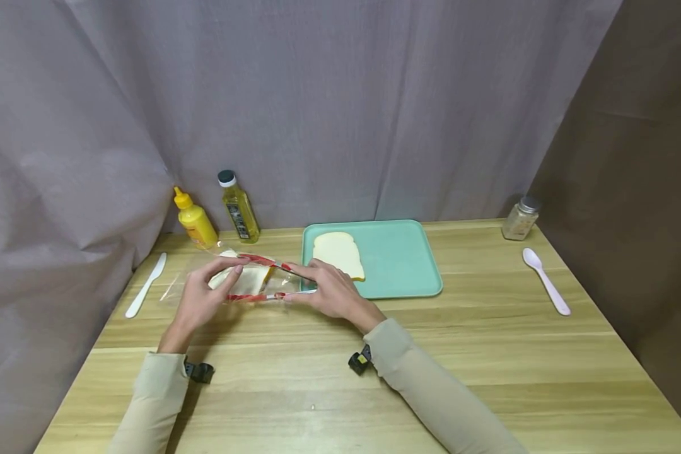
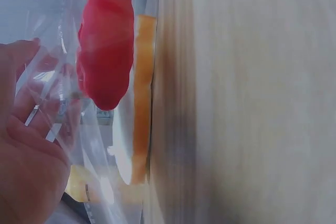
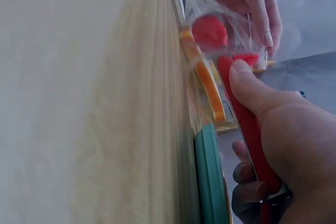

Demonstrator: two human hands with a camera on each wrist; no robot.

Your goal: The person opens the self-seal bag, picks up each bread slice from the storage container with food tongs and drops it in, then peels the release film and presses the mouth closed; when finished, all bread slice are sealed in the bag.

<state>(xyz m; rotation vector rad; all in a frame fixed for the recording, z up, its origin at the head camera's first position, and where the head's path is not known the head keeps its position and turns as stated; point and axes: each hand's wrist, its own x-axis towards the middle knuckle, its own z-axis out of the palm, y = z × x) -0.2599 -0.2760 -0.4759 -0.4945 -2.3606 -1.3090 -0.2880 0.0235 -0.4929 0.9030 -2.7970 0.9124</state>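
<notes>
A clear plastic bag [image 1: 250,282] with a red zip strip [image 1: 263,260] lies on the wooden table [image 1: 340,378], left of the tray. Inside it is a slice of bread [image 1: 241,284]. My left hand [image 1: 204,295] holds the bag's left side, its fingers curled on the film. My right hand [image 1: 323,289] pinches the red strip at the bag's right end. In the right wrist view the thumb [image 3: 247,85] presses along the red strip [image 3: 252,129], with the bread [image 3: 207,85] edge-on beside it. The left wrist view shows the film [image 2: 68,114] over my palm [image 2: 26,150].
A teal tray [image 1: 403,265] holding another bread slice [image 1: 337,252] sits just right of the hands. A yellow squeeze bottle [image 1: 195,219] and an oil bottle [image 1: 238,208] stand at the back left. A white knife [image 1: 146,285], white spoon [image 1: 546,280] and spice jar [image 1: 521,218] lie around.
</notes>
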